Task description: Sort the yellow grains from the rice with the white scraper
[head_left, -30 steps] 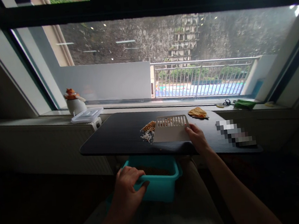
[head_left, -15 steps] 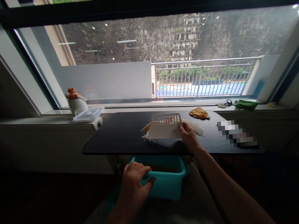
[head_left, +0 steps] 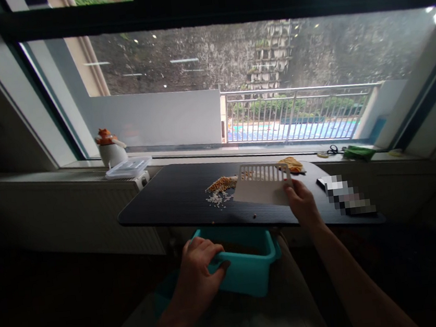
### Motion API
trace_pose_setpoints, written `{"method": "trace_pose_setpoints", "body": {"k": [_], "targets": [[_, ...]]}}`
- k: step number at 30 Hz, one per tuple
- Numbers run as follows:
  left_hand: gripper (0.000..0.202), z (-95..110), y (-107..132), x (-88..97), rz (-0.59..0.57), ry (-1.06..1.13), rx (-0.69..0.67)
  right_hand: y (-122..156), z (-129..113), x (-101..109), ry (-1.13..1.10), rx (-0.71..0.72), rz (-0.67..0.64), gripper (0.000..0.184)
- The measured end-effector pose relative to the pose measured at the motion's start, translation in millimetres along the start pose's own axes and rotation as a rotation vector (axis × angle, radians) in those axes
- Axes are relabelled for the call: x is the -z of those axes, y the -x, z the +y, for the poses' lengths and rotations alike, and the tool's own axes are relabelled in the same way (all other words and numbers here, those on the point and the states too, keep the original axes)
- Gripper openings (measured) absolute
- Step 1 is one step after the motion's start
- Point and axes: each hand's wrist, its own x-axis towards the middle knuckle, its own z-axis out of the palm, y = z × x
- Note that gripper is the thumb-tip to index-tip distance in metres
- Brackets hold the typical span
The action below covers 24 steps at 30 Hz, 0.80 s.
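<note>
My right hand (head_left: 302,202) grips the side of a flat white slotted scraper (head_left: 260,191), its slots along the far edge. The scraper is over the table and hides part of the grain pile behind it. Left of it lie yellow kernels (head_left: 223,184), with scattered white grains (head_left: 219,199) at their near side. My left hand (head_left: 201,262) is closed over the near left rim of a turquoise bin (head_left: 250,272), which sits at my lap under the table edge. The bin's inside is dark and brownish; its contents cannot be made out.
The dark table (head_left: 167,198) stands against the windowsill. On it lie a folded orange-yellow cloth (head_left: 291,165) and a blurred-out flat object (head_left: 345,196). A clear plastic lid (head_left: 130,167) and a white pot (head_left: 113,153) are at left; scissors (head_left: 332,149) and a green packet (head_left: 359,152) at right.
My right hand has moved the scraper to the right, uncovering yellow kernels and white grains on the left. The bin has shifted slightly right, with my left hand still on its rim.
</note>
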Motion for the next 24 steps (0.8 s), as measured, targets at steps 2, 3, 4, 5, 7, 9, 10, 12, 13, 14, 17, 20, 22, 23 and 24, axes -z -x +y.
{"method": "trace_pose_setpoints", "body": {"k": [2,3,4,5,7,9,10,12,13,14,17,20,22,23,24], "targets": [[0.013,2.2,-0.4,-2.1,-0.003,0.009,-0.004,10.5,7.4,23.7,0.111,-0.009,0.121,0.041],[0.013,3.2,-0.5,-3.0,-0.005,0.014,-0.006,18.5,11.0,33.5,0.151,-0.024,0.169,0.042],[0.013,4.0,-0.5,-3.6,-0.006,0.018,-0.008,27.9,14.1,41.1,0.17,-0.052,0.195,0.042],[0.013,4.5,-0.4,-4.0,-0.008,0.022,-0.009,38.1,16.5,46.2,0.168,-0.077,0.214,0.044],[0.014,4.9,0.1,-3.9,-0.011,0.029,-0.012,57.1,18.3,49.0,0.108,-0.094,0.216,0.045],[0.014,4.2,0.7,-2.9,-0.012,0.032,-0.014,67.6,16.8,44.1,0.055,-0.117,0.168,0.045],[0.014,3.6,1.0,-2.2,-0.011,0.031,-0.013,68.0,15.4,39.8,0.032,-0.118,0.149,0.045],[0.014,2.2,1.7,-0.7,-0.008,0.027,-0.011,58.8,12.3,28.4,-0.006,-0.101,0.142,0.043],[0.015,1.3,2.0,0.1,-0.004,0.025,-0.01,50.1,11.0,21.5,-0.028,-0.078,0.16,0.042],[0.015,0.3,2.3,0.8,0.001,0.022,-0.009,39.7,10.1,13.9,-0.043,-0.071,0.171,0.041],[0.015,-3.1,2.9,2.7,0.021,0.012,-0.003,6.7,9.1,-11.9,-0.056,-0.04,0.126,0.04],[0.012,-6.0,3.2,4.8,0.032,0.003,0.005,-17.2,11.6,-34.5,0.002,0.038,0.075,0.039],[0.01,-6.6,3.1,6.5,0.031,0.0,0.01,-26.1,15.6,-42.5,0.021,0.058,0.076,0.038],[0.009,-6.6,2.9,7.3,0.03,-0.001,0.013,-28.9,18.2,-43.9,0.027,0.06,0.08,0.038],[0.008,-6.3,2.7,7.9,0.028,-0.001,0.017,-30.9,21.0,-43.8,0.03,0.058,0.086,0.038]]}}
